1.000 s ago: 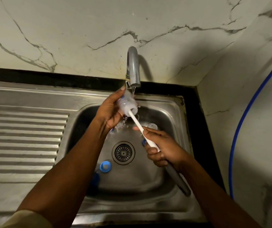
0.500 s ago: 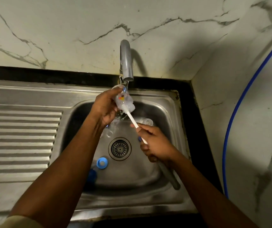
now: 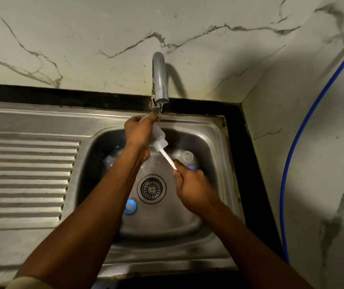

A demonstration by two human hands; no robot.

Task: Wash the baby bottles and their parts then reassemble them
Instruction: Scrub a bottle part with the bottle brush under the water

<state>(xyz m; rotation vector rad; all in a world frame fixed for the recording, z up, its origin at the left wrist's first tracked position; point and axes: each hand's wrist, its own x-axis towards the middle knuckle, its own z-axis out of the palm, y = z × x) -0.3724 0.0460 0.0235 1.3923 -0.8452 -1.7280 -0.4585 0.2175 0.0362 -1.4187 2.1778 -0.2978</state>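
Bottle and brush under the tap, from where I watch.
I see the left hand [image 3: 138, 132] curled round the clear bottle [image 3: 159, 137] at twelve o'clock in the sink [image 3: 208, 142], just below the tap [image 3: 159, 78]. The right hand [image 3: 192, 186] grips the white brush [image 3: 168, 157], whose far end enters the bottle's mouth. A blue ring [image 3: 130, 206] lies at seven o'clock from the drain [image 3: 151, 189].

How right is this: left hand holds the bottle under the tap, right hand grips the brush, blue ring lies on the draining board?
One slip: the head view shows the blue ring in the sink basin beside the drain. Left hand holding the bottle under the tap, right hand gripping the brush: correct.
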